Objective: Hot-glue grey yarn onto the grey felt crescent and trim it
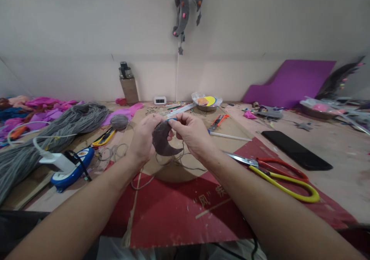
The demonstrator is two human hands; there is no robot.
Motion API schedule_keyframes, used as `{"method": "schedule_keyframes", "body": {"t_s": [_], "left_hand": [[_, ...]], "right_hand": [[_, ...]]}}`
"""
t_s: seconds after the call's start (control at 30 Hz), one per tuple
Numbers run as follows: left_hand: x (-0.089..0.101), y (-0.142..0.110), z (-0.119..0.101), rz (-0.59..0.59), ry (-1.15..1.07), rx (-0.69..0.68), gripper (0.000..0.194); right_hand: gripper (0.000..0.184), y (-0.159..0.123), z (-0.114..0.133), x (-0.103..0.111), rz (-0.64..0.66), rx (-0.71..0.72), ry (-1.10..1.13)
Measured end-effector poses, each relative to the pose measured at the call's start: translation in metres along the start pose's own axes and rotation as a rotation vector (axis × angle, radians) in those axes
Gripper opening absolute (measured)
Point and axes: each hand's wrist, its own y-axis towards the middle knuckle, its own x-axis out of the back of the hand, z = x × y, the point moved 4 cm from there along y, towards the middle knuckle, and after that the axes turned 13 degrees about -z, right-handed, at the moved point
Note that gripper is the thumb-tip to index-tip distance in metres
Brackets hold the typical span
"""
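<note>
Two bare forearms [83, 210] came in from the bottom corners, over one red-and-brown board [173, 210] on the counter [343, 140]. One pair of scissors [254, 162], two handle loops (one red, one yellow), lay to the right, partly on the board.

Hands: both closed on one dark gray crescent [163, 142], held above the middle of the board. Left hand [143, 136] gripped its left side; right hand [190, 130] pinched near the top, one small blue bit at the fingertips, too small to identify. Loose gray yarn [192, 167] trailed below, strand count unclear.

Left side: one blue power strip [60, 182] with one white plug [64, 163], one big gray hank [82, 119], one gray yarn ball [119, 122], one yellow cutter [104, 137].

Right side: one black phone [297, 151]; farther in, one blue-ended white stick [229, 135], one orange cutter [219, 122], one gray star [303, 126].

Back: two bowls, one mid [206, 108], one far right [316, 114]; one small clock [160, 100], one brown block [130, 91], one purple sheet [291, 82]. One gray ornament [183, 15] with pink and orange dots hung on the wall [86, 32].
</note>
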Motion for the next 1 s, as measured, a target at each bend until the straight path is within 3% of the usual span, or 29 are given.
{"method": "schedule_keyframes", "body": {"t_s": [0.23, 0.5, 0.6, 0.77, 0.87, 1.0], "left_hand": [[-0.002, 0.0, 0.001, 0.012, -0.008, 0.038, 0.022], [0.006, 0.005, -0.003, -0.092, 0.006, -0.006, 0.021], [0.012, 0.011, -0.007, -0.149, 0.004, -0.07, 0.018], [0.019, 0.019, -0.01, -0.206, -0.063, -0.146, 0.013], [0.021, 0.021, -0.007, -0.202, -0.086, -0.068, 0.01], [0.022, 0.022, -0.003, -0.177, -0.136, 0.043, 0.013]], "right_hand": [[0.014, 0.0, 0.001, 0.0, 0.001, 0.022, -0.016], [0.021, -0.002, 0.003, 0.001, -0.057, 0.081, -0.071], [0.014, -0.007, 0.005, 0.0, -0.068, 0.184, -0.165], [0.014, -0.022, 0.009, -0.011, 0.113, 0.515, -0.481], [0.02, -0.03, 0.005, -0.018, 0.244, 0.703, -0.682], [0.025, -0.032, -0.001, -0.024, 0.349, 0.784, -0.901]]}}
